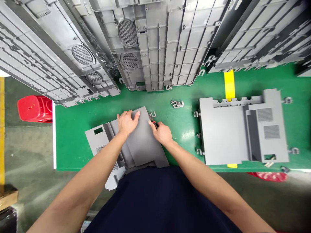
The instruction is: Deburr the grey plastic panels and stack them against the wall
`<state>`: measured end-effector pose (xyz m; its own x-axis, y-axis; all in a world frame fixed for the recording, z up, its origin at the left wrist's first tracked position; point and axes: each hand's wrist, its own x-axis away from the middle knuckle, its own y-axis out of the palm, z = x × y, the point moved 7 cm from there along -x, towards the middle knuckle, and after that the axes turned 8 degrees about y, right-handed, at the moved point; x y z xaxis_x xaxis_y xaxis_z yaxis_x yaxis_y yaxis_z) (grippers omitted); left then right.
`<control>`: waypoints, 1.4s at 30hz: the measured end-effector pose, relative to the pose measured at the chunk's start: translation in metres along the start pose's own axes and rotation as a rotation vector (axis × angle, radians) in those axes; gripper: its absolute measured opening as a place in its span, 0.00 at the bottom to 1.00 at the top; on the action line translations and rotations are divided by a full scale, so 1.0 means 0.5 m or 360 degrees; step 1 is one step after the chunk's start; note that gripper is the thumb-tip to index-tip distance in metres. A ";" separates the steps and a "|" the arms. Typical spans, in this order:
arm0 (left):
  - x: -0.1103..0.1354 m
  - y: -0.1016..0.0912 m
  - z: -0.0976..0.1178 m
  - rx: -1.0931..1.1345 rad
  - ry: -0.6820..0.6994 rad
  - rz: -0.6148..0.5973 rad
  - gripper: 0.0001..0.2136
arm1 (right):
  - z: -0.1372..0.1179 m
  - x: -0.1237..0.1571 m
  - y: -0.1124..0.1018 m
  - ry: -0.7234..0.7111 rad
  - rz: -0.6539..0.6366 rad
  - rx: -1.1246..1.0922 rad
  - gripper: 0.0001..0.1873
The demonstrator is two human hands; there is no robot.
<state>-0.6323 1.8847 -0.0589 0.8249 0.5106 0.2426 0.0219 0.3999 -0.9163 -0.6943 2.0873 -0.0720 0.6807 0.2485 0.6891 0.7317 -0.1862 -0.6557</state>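
My right hand [163, 133] grips small red-and-black-handled pliers [154, 123], tips beside the right edge of the grey moulded plastic panel [142, 142]. My left hand [126, 123], thumb spread from the fingers, rests on this panel, lying near left on the green tabletop [70, 139].

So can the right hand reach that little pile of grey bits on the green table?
Probably yes: the pile of grey bits lies a little beyond the right hand, with only green table showing between them. But that hand is holding pliers, so it might need to put them down first.
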 end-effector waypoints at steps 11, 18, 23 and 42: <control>0.012 -0.058 0.018 0.0081 -0.0029 0.0077 0.31 | 0.020 -0.013 -0.021 -0.0303 -0.0117 -0.0239 0.42; 0.038 -0.099 0.039 0.0069 0.0029 0.0149 0.30 | -0.001 0.054 -0.041 -0.0241 0.0223 -0.0082 0.35; 0.057 -0.125 0.051 0.0044 0.0050 0.0160 0.29 | -0.025 0.109 -0.048 -0.0151 0.0452 0.0191 0.34; 0.140 -0.196 0.101 0.0121 0.0119 0.0360 0.27 | 0.015 0.165 -0.073 -0.0389 0.0295 -0.0146 0.38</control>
<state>-0.6051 1.9198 0.0640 0.8435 0.5370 0.0075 -0.2080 0.3395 -0.9173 -0.6649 2.1217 0.0066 0.7824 0.4211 0.4588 0.6037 -0.3319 -0.7248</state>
